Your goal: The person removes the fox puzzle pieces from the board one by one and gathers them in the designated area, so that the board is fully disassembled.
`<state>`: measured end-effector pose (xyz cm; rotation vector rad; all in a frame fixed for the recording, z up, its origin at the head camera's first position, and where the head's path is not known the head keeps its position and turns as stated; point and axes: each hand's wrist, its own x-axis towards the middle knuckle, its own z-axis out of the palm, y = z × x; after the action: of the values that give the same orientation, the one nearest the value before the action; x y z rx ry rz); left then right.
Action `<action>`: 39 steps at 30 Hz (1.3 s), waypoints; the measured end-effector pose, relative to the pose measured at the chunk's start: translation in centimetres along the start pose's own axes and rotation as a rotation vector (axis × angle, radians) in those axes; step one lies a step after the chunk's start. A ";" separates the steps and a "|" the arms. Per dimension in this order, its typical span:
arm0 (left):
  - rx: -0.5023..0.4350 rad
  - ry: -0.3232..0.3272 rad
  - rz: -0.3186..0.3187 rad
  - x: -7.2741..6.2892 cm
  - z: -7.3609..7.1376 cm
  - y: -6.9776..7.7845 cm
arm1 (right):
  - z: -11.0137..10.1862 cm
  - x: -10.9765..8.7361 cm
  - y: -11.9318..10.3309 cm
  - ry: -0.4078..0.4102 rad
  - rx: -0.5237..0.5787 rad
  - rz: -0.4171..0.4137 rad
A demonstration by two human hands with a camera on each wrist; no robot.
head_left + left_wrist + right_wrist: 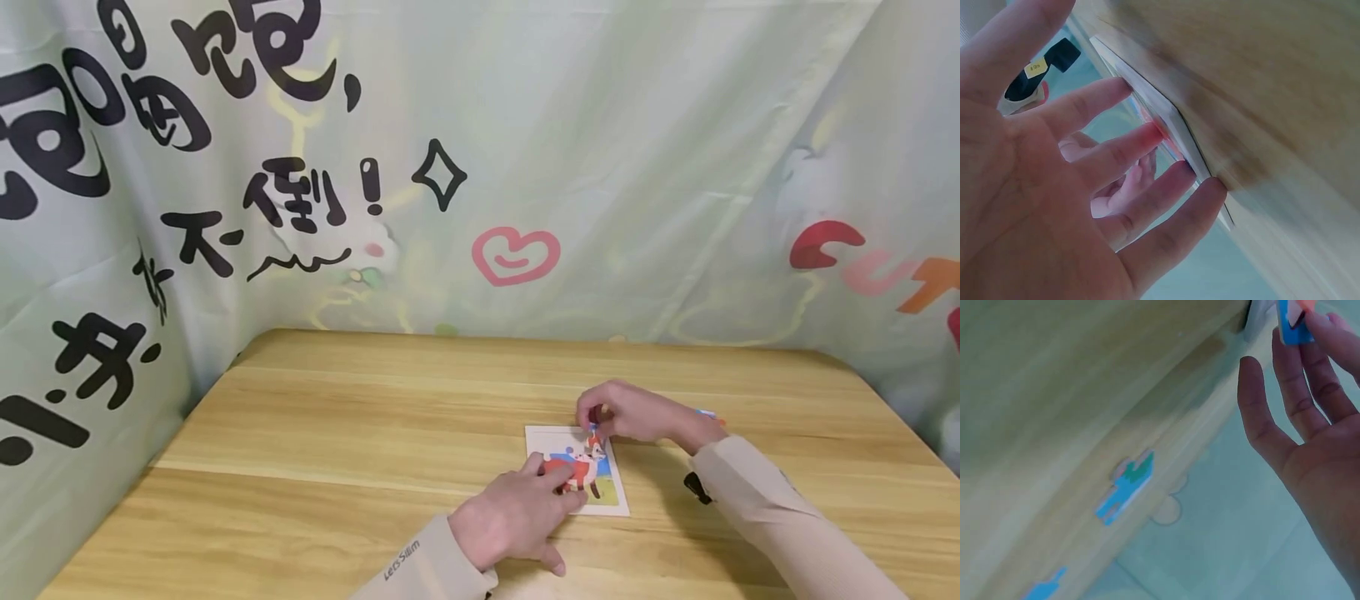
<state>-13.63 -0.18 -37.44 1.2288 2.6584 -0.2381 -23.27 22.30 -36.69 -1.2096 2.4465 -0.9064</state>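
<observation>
A white-framed jigsaw puzzle (621,502) showing a red-and-white animal lies on the table, tilted slightly in the head view. Across its left and lower part rests my left hand (517,510), fingers spread and fairly straight, covering some of the picture. In the left wrist view, those fingertips (1211,187) touch the puzzle's surface and edge. My right hand (633,411) is over the puzzle's upper right corner. Between thumb and fingers it pinches a blue-and-orange puzzle piece (1288,326), partly hidden by the thumb.
Loose blue puzzle pieces lie on the table beyond the right hand: one with green (1127,486) and another (1044,589) at the frame's edge. In the head view the right wrist partly hides a loose piece (707,415). A printed curtain (600,167) hangs behind the wooden table (337,417).
</observation>
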 end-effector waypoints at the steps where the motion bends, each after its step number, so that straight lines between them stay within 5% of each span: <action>1: -0.001 0.002 0.000 0.0 0.0 0.0 | -0.1 -0.1 0.0 0.012 0.009 0.006; 39: 0.023 0.027 0.000 -0.2 -0.1 0.2 | -4.4 -6.0 2.5 0.178 -0.071 0.223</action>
<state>-13.35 -0.20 -37.34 1.2477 2.6853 -0.2547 -23.24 29.95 -35.14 -0.8860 2.7082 -0.9035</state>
